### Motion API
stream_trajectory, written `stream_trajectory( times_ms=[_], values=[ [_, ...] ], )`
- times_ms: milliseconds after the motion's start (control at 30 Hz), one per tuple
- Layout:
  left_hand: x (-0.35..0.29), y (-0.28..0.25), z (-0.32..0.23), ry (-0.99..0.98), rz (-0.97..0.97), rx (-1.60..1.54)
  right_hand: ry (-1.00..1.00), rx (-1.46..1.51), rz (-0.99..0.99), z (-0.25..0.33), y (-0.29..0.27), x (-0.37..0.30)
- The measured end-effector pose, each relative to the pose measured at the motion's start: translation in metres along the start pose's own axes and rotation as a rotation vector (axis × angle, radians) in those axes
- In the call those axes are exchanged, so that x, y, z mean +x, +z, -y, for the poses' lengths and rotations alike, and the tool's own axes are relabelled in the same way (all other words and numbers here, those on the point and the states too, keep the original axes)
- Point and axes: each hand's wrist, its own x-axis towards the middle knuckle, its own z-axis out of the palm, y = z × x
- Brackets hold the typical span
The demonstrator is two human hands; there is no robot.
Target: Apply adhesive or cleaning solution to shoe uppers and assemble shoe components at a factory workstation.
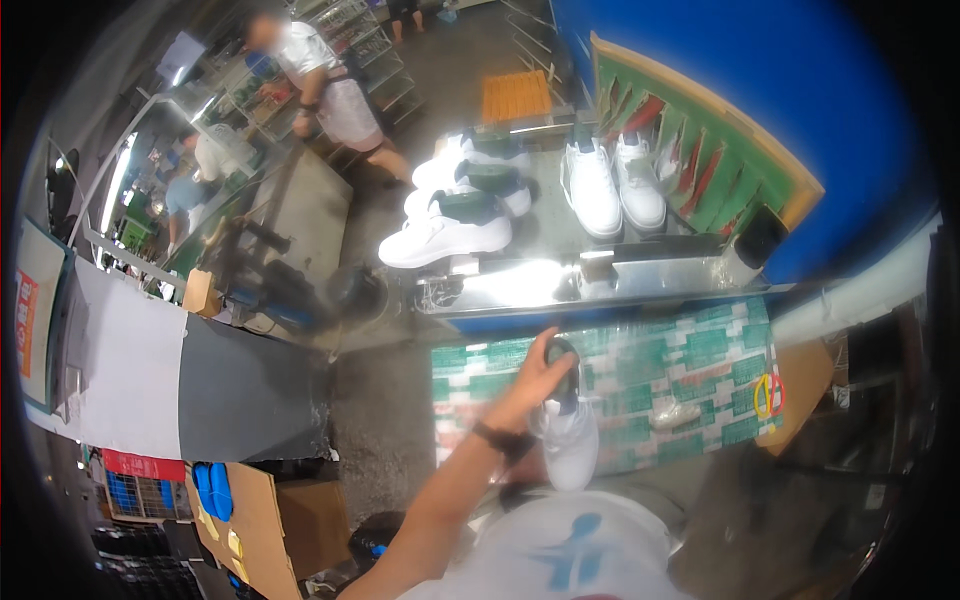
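Note:
My left hand (pixel 540 382) is closed on the dark collar at the heel end of a white sneaker (pixel 570 450). The sneaker's toe points toward my body, and it is held over the near edge of a table with a green-and-white patterned cover (pixel 640 375). A dark band circles my left wrist. My right hand does not show. Beyond the table, a pair of white sneakers (pixel 594 190) stands on a metal-edged surface (pixel 520 285). To their left, several more white shoes with dark collars (pixel 455 230) are bunched together.
A small pale, shiny item (pixel 676 413) lies on the patterned cover. Yellow and red loop handles (pixel 770 395) are at its right edge. A green panel with slits (pixel 690 150) rises behind the shoes. At left are a grey-and-white board (pixel 240 390) and cardboard (pixel 265 525); a person (pixel 325 85) is farther back.

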Motion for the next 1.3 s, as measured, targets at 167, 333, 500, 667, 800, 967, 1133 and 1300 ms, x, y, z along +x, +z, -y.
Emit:
stream_trajectory(
  times_ms=[167,333,500,667,800,967,1133,1300],
  values=[
    [-0.087,-0.023,-0.013,-0.159,0.013,-0.457,0.028,0.057,0.074,-0.015,-0.014,0.015],
    [-0.155,-0.005,0.002,0.019,0.109,0.316,0.061,0.166,0.145,0.006,-0.010,0.020],
    [-0.135,0.044,0.015,-0.005,-0.111,0.356,0.080,0.171,0.319,-0.019,-0.069,-0.018],
    [-0.099,0.045,0.007,0.097,-0.175,0.058,0.107,0.159,0.462,-0.044,-0.125,-0.031],
    [-0.103,0.032,0.006,0.021,-0.135,-0.048,0.145,0.197,0.523,-0.040,-0.139,-0.036],
    [-0.107,0.025,0.016,-0.031,-0.106,-0.101,0.193,0.247,0.576,-0.042,-0.153,-0.029],
    [-0.108,0.049,0.007,0.007,-0.152,0.108,0.237,0.309,0.637,-0.041,-0.161,-0.024],
    [-0.106,0.048,-0.004,-0.013,-0.149,0.015,0.278,0.377,0.687,-0.035,-0.160,-0.010]
  ],
)
